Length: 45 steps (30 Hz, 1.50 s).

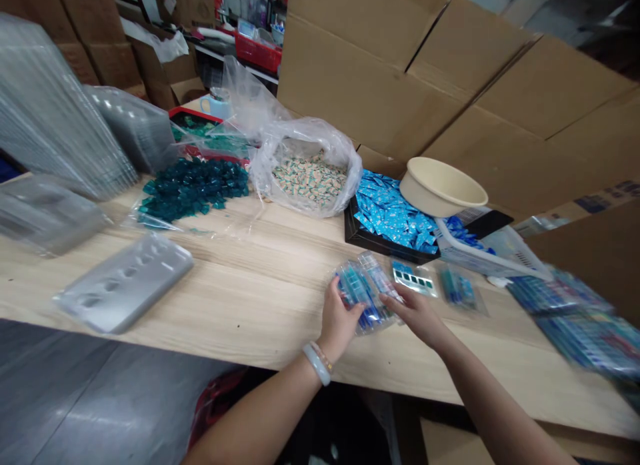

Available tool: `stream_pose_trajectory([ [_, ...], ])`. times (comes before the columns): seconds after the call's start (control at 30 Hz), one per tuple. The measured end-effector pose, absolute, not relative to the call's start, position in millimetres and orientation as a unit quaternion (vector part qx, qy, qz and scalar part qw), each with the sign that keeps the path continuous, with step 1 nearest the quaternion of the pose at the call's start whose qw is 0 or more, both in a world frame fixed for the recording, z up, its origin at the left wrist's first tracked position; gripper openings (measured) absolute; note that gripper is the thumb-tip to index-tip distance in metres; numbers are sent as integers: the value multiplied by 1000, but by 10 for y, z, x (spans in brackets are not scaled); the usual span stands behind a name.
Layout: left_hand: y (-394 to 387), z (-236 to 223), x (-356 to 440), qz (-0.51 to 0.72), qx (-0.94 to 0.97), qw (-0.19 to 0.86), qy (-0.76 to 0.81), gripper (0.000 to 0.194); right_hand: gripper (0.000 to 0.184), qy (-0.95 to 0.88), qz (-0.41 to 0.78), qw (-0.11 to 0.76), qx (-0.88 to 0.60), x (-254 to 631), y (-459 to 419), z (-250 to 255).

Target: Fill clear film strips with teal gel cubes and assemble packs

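My left hand (340,318), with a pale bangle at the wrist, is closed on a clear plastic pack (356,288) of blue and teal pieces, just above the table's front half. My right hand (415,312) pinches a narrow clear packet (375,272) with printed marks, lying partly over that pack. Blur hides the exact contents of both. Behind the right hand lies a flat card (414,278) with a row of dark green squares. Another clear pack (457,288) with blue and teal pieces rests to its right.
On the wooden table (250,298) are a black tray of blue sachets (390,208), a cream basin (440,188), a white basket (493,258), and a plastic bag of small pieces (310,178). Teal pieces (195,185), clear trays (127,285) and filled packs (590,325) lie around.
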<state>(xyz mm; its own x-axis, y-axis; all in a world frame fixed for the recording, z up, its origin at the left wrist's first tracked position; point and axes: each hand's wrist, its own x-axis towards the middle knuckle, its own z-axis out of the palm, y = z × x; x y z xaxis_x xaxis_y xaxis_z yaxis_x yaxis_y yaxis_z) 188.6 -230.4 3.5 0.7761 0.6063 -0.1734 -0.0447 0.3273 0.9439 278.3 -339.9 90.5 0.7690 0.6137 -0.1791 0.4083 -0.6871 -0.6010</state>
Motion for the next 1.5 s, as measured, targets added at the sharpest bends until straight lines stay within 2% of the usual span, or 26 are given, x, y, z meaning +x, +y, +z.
stream_pose_trajectory([
  [0.3, -2300, 10, 1889, 214, 553, 760, 266, 61, 39, -277, 199, 292, -894, 2805, -3405, 887],
  [0.73, -2312, 19, 1897, 213, 573, 749, 256, 59, 38, -345, 104, 186, -914, 2768, -3361, 808],
  [0.8, -2305, 46, 1898, 207, 583, 742, 260, 59, 42, -358, 99, 165, -914, 2766, -3372, 781],
  [0.97, -2296, 105, 1905, 187, 590, 740, 263, 61, 73, -373, 86, 114, -917, 2718, -3368, 758],
  [1.3, -2206, -35, 1915, 170, 540, 792, 228, 49, 65, -391, 96, 131, -906, 2773, -3442, 782],
  [1.5, -2211, -60, 1947, 179, 545, 783, 240, 47, 64, -380, 112, 132, -908, 2757, -3413, 831],
])
